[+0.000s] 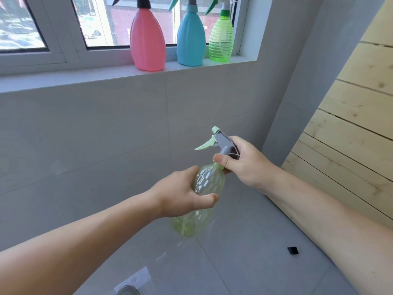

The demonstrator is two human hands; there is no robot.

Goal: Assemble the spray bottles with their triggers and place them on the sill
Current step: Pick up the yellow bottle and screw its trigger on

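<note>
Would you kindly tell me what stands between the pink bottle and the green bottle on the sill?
The blue bottle stands between them, as the head view shows.

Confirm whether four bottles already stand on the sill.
No, only three stand on the sill: a pink bottle, a blue bottle and a green bottle.

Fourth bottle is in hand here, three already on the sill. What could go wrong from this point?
1. The right hand pinches the trigger head at its collar while the left hand holds the pale green bottle tilted in mid-air; the collar might seat crooked or stay loose.
2. The pink bottle stands close to the front edge of the sill; setting another bottle down beside it could knock it off.
</note>
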